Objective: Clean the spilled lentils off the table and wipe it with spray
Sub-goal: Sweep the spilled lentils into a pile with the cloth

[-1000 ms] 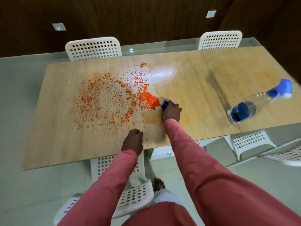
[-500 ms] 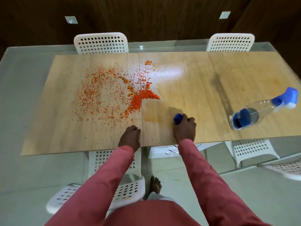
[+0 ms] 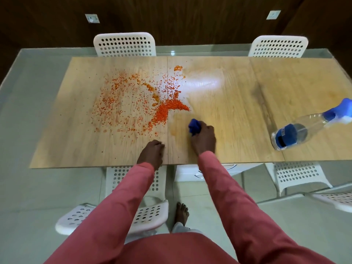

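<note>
A glass-edged table (image 3: 47, 88) fills most of the head view, its middle covered by pale wooden boards (image 3: 228, 103) laid side by side. White perforated chairs stand round it: two at the far side (image 3: 124, 44) (image 3: 278, 47), one tucked under the near edge at the right (image 3: 297, 176), and one pulled back beside the person's left sleeve (image 3: 148, 216). A bare foot (image 3: 182, 211) shows on the floor between the sleeves.

Orange lentils (image 3: 133, 103) lie scattered over the left-centre boards, with a denser heap (image 3: 167, 110) gathered close to the seam between two boards. A clear spray bottle (image 3: 302, 128) with a blue trigger head stands on the right board, well apart from the spill and clear of both arms; it carries a blue label, though any writing on it is too small to read.

The right hand (image 3: 203, 139) rests on the board just right of the heap, fingers curled round a crumpled blue cloth (image 3: 194, 126) pressed to the wood. The surface round the cloth looks slightly damp and stained, though glare makes this uncertain. The left hand (image 3: 152, 154) lies near the table's front edge beside the seam, knuckles up and fingers folded under, holding nothing visible.
</note>
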